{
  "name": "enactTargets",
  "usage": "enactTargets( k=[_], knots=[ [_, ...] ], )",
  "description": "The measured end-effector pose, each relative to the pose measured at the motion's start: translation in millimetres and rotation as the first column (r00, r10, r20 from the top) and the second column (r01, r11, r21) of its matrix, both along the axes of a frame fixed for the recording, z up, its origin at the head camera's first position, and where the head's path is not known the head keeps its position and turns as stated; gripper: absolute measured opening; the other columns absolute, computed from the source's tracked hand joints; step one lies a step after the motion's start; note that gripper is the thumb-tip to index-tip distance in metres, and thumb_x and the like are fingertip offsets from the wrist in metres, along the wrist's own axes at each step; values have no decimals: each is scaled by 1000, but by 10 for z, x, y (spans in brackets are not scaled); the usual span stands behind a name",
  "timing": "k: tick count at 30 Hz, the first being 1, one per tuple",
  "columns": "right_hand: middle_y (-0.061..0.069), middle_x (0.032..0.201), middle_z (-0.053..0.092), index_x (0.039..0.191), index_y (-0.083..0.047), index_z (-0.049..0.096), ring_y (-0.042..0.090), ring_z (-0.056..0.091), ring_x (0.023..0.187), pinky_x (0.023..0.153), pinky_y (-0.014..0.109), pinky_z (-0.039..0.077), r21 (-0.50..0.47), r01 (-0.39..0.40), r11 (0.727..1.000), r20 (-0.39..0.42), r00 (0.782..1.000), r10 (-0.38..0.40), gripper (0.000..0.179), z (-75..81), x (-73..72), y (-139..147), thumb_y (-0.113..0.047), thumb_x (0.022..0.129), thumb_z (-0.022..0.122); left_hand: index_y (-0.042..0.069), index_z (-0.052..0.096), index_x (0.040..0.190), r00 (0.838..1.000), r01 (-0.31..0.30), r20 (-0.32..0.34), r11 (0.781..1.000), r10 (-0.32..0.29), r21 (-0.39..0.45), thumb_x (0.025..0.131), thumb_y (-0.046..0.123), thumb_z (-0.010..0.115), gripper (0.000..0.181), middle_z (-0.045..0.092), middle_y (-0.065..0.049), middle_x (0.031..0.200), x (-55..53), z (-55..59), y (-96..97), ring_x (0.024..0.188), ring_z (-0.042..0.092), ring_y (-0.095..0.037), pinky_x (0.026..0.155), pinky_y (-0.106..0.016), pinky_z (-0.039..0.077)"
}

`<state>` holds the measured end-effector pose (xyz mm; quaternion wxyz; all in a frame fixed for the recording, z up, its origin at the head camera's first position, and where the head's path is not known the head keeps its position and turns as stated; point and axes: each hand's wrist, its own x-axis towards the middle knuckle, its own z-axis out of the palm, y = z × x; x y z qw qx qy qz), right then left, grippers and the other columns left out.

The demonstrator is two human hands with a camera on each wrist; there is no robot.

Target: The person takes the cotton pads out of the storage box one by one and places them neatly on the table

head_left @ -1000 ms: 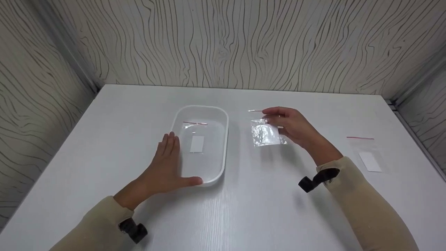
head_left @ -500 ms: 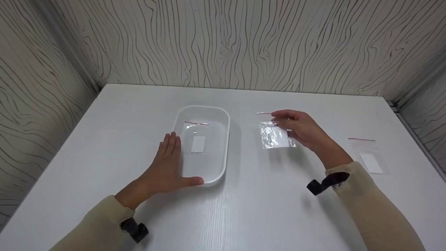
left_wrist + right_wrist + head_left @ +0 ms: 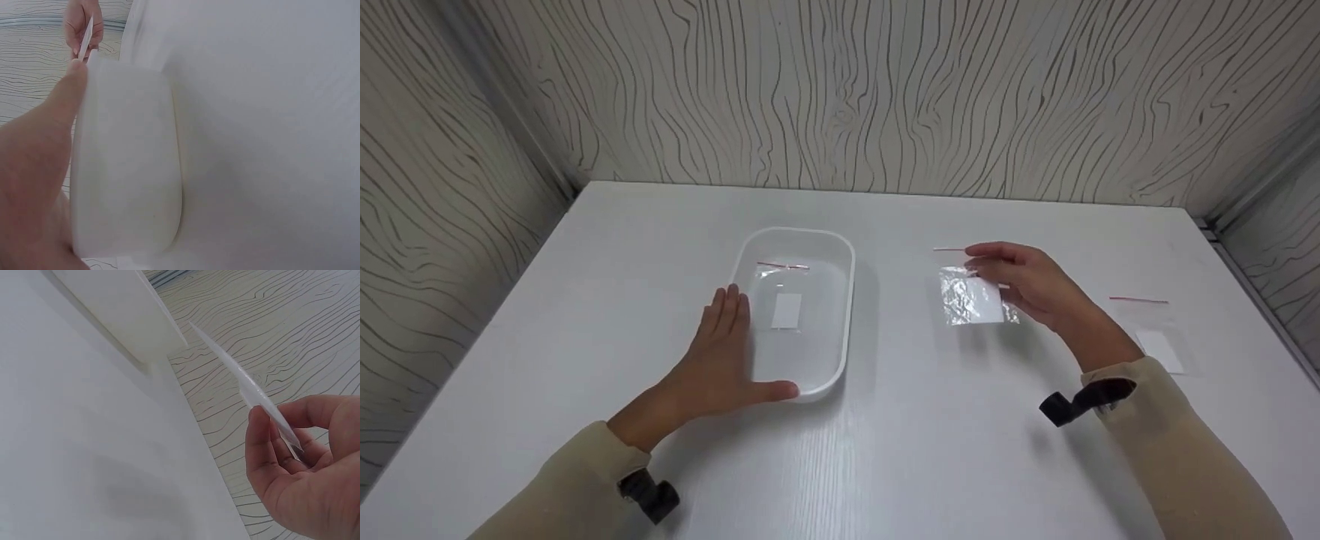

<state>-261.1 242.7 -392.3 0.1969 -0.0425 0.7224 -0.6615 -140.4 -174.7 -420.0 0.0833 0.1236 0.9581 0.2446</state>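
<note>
My left hand (image 3: 712, 364) lies along the left side and near corner of a white plastic tub (image 3: 847, 322), its fingers straight and the thumb at the near rim. Inside the tub is a clear zip bag (image 3: 787, 309) with a red seal line and a white label. Right of the tub, my right hand (image 3: 1039, 285) pinches another clear zip bag (image 3: 971, 298) between thumb and fingers, held above the table. In the right wrist view this bag (image 3: 242, 379) appears almost edge-on. The left wrist view shows the tub's outer wall (image 3: 129, 157) beside the hand.
A further zip bag (image 3: 1159, 349) with a red seal line lies on the white table (image 3: 885, 465) at the right, partly behind my right forearm. Wood-grain patterned panels (image 3: 840, 97) stand behind the table and at both sides.
My right hand has moved to the right and slightly nearer, carrying the pinched zip bag away from the tub. My left hand stays in place at the tub.
</note>
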Motion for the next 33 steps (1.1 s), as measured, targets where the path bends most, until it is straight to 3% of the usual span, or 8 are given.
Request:
enactTargets(
  k=[22,33],
  knots=[
    [-4,116,66,120,-21,69,14,61,105,81,24,53,5,27,1000,21,999,-27,22,-104,69,418,-12,100,66,-10,3,158,1000,-3,11,1000,3,-13,72,83,69,143,-8,-24,168,-4,-10,-2,155,-13,-38,123,-55,-1],
    [-3,112,69,123,-20,70,12,62,101,80,23,52,-55,28,998,31,999,-26,25,-112,104,641,-9,101,64,-11,4,158,1000,0,10,1000,0,-19,72,81,71,142,-7,-25,167,-6,-3,6,154,-13,-39,123,-55,0]
  ],
)
